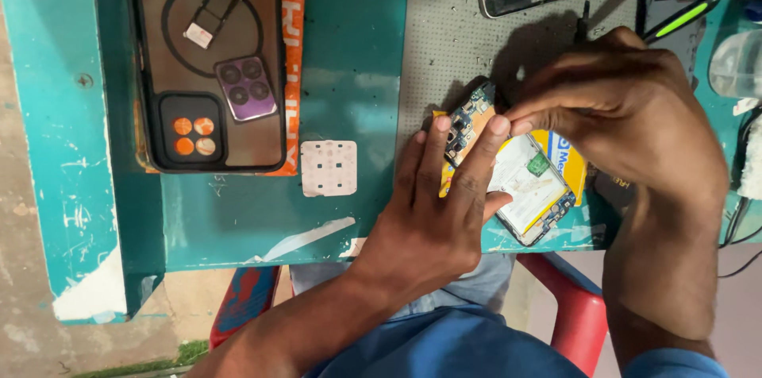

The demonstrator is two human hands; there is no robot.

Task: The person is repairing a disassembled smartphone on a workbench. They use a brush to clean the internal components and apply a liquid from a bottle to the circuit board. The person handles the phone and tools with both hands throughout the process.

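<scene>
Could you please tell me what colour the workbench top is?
The workbench top is teal, scuffed with white patches; the head view shows it.

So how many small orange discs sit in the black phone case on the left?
3, in the camera cutout of the black phone case: upper left disc, upper right disc, lower disc. A paler round piece beside it isn't counted.

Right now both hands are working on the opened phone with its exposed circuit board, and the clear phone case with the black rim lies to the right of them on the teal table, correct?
Not quite. The head view shows the clear phone case with the black rim lying to the left of the hands, not the right. Both the left hand and right hand do rest on the opened phone with its exposed circuit board, on the teal table.
</scene>
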